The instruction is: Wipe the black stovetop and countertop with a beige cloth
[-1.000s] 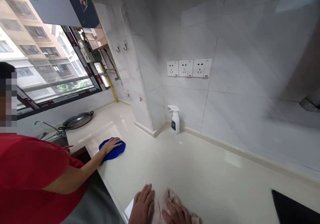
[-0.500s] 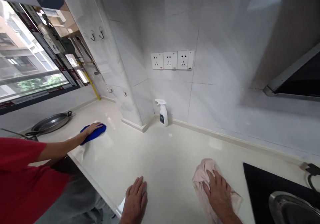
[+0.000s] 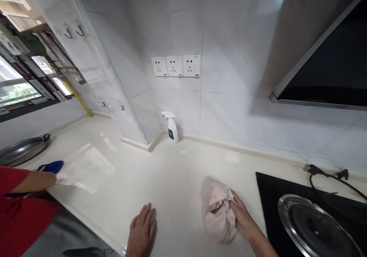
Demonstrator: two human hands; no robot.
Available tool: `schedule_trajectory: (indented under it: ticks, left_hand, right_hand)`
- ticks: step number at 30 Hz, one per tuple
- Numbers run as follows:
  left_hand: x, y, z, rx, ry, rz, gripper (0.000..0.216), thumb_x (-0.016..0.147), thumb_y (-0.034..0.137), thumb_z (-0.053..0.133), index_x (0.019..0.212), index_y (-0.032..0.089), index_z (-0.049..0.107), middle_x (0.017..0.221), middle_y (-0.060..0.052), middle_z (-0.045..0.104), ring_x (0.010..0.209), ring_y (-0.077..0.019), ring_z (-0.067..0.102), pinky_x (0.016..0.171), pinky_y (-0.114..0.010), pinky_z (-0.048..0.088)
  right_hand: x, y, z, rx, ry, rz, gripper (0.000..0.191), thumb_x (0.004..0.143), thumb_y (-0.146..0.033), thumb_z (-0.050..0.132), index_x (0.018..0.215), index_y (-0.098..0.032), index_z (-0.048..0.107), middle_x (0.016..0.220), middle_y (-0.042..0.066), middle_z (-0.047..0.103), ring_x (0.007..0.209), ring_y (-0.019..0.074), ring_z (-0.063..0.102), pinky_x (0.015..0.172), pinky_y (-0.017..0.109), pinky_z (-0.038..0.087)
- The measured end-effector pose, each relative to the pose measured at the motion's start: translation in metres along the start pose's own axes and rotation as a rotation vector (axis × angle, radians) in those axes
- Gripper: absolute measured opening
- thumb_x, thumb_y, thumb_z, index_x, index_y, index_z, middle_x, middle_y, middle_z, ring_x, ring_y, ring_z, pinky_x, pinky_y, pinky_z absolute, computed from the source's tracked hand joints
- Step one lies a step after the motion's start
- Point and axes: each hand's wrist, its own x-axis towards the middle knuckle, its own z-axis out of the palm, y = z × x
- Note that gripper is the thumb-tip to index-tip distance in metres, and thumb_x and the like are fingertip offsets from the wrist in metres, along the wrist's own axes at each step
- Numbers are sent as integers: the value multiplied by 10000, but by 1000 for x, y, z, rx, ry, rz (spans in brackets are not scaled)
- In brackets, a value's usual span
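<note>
A crumpled pale pink cloth (image 3: pixel 215 211) is gripped at its right side by my right hand (image 3: pixel 241 213), over the white countertop (image 3: pixel 177 196). Some of the fingers are hidden behind the cloth's folds. My left hand (image 3: pixel 142 230) lies flat on the counter near its front edge, fingers stretched out, holding nothing. Beyond both hands, a white spray bottle (image 3: pixel 172 129) with a dark label stands upright in the wall corner. To the right of the cloth is a black cooktop (image 3: pixel 265 196) with a round metal lid or pan (image 3: pixel 312 222) on it.
At the left a co-worker in a red shirt (image 3: pixel 31 226) has a blue cloth (image 3: pixel 54 167) on the counter, near a metal pan (image 3: pixel 24 150). A black power cord (image 3: pixel 329 175) lies behind the cooktop. The range hood (image 3: pixel 321 73) juts out above right. Wall sockets (image 3: pixel 175 66) sit above the bottle.
My view has turned right. My right hand has gone from pressing on the spread cloth to gripping its side, and the cloth is more bunched. The co-worker's blue cloth has moved back toward their body.
</note>
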Motion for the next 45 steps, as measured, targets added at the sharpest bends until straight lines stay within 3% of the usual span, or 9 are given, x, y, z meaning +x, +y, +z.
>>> schedule_trajectory:
  ticks: [5,13,22,26,29,32,39,42,45]
  left_hand:
    - [2,0,0,11,-5,0,425,1006,375,476,1382,262,641,1538,-59,581,1420,-232,524,1090,-406,435]
    - [1,-2,0,21,-5,14,436,1008,370,472,1396,252,632,1545,-66,573,1426,-233,519,1081,-410,449]
    - [-2,-4,5,21,-38,-10,452,1014,366,445,1416,256,620,1568,-52,547,1438,-228,511,1091,-410,452]
    - [-6,-7,9,15,-55,-8,466,1013,368,431,1429,262,612,1576,-57,538,1446,-239,501,1089,-421,450]
    - [-2,-9,10,18,-75,-22,476,1007,355,425,1443,282,602,1542,-62,576,1408,-253,534,1062,-433,463]
    - [11,-8,5,11,-144,-52,469,1007,370,430,1439,318,605,1464,-67,639,1349,-261,574,1045,-448,469]
    - [22,-3,4,16,-156,-61,453,1001,412,458,1412,325,627,1428,-85,652,1337,-272,567,1073,-486,448]
    - [17,-2,10,29,-78,-34,463,993,426,490,1429,325,611,1545,-86,563,1415,-285,508,1104,-489,424]
    - [14,-1,14,20,-34,-6,484,985,416,518,1454,318,585,1629,-72,466,1482,-288,438,1140,-483,397]
  right_hand:
    - [-4,-35,-23,290,8,52,781,765,-529,757,1469,-271,537,1299,99,727,1186,299,685,1041,467,513]
    - [-6,-77,0,359,-13,-73,634,785,-561,659,1344,-261,659,1216,98,741,1174,314,662,1000,467,518]
    - [14,-50,-83,-734,481,-73,693,779,-570,467,1316,-169,644,1466,219,523,1361,442,473,1055,658,421]
    - [11,-17,-28,-898,370,-172,629,905,-604,362,1364,-273,636,1407,131,607,1328,366,530,1079,592,428]
    - [8,18,34,-1168,368,-175,657,900,-622,473,1427,-256,616,1591,186,447,1445,506,377,1091,717,325]
    - [10,39,61,-1378,348,-270,631,900,-576,553,1424,-232,622,1658,197,350,1509,528,260,1131,716,257]
    - [28,33,-31,-1484,434,-557,437,944,-404,483,1260,-197,700,1639,153,404,1558,410,220,1217,668,174]
    - [41,27,-66,-1530,332,-489,461,905,-310,470,1273,-124,677,1592,187,462,1531,350,311,1254,568,193]
    - [61,19,-67,-1541,265,-346,569,891,-317,471,1396,-87,596,1583,210,460,1513,357,348,1241,536,239]
